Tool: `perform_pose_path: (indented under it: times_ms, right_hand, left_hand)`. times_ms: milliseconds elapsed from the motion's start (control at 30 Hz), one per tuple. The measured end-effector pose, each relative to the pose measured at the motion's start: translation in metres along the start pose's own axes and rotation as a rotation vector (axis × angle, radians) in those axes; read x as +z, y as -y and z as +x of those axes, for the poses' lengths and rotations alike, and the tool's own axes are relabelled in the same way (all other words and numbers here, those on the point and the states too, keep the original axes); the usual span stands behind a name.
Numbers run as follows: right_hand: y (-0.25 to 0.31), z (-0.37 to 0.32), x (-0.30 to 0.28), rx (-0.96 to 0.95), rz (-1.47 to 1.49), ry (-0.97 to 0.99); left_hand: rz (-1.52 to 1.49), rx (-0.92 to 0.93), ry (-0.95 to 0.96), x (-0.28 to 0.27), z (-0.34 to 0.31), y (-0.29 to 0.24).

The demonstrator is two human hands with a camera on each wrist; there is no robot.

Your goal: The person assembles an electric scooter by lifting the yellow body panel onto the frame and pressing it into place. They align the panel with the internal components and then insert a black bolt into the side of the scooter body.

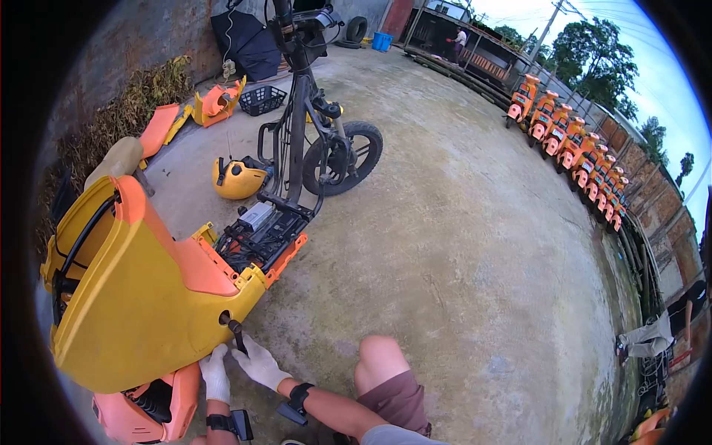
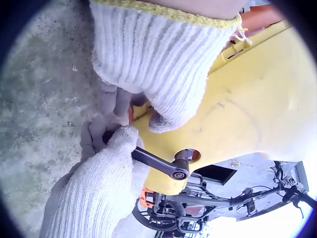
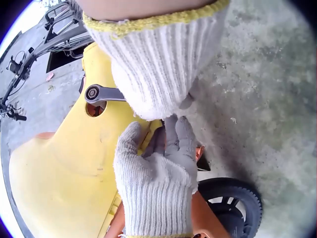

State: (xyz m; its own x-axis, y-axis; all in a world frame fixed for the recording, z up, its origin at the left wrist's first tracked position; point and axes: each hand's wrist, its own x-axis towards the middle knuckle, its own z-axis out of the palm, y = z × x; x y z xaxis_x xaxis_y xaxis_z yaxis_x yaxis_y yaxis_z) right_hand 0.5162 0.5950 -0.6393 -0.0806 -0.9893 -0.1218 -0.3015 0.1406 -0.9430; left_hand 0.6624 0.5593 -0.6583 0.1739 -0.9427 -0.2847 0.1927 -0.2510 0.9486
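Observation:
A yellow body panel [image 1: 141, 319] of a scooter spreads across the left of the head view, with a round hole [image 3: 96, 108] low in its side. A dark crank arm [image 2: 161, 164] sticks out at that hole. My gloved right hand [image 1: 257, 363] holds the crank arm's free end, which the glove hides. Beside it, my gloved left hand [image 1: 215, 374] grips the panel's lower edge. Its thumb [image 3: 130, 139] lies against the outer face, and its fingers reach beneath, partly hidden there. The two gloves are close together in both wrist views.
The stripped scooter frame [image 1: 297, 133] rises ahead, its wiring [image 1: 252, 237] exposed. A yellow helmet [image 1: 237, 179], a black basket [image 1: 262, 100] and loose orange panels [image 1: 159, 127] lie along the wall. Several orange scooters [image 1: 571, 144] line the right side, and a person [image 1: 656, 334] stands at far right.

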Motion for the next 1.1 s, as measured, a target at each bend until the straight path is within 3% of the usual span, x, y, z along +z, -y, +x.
perform_pose_path:
  times_ms: [200,300,600,800,1100]
  right_hand:
    - [0.006,0.003,-0.007,0.028,-0.073,-0.014]
    - [0.006,0.007,-0.012,-0.015,-0.166,-0.128]
    - [0.004,0.011,-0.020,-0.111,-0.228,-0.152]
    - [0.000,0.021,-0.032,-0.233,-0.364,-0.141]
    - [-0.001,0.035,-0.053,-0.386,-0.513,-0.059]
  left_hand:
    - [-0.007,-0.132,-0.012,-0.006,0.003,-0.003]
    - [0.066,-0.121,-0.005,-0.010,0.002,-0.008]
    - [0.082,-0.053,-0.018,-0.008,-0.007,-0.014]
    - [0.192,-0.020,0.054,-0.008,-0.024,-0.039]
    - [0.230,0.097,0.096,-0.018,-0.014,-0.026]
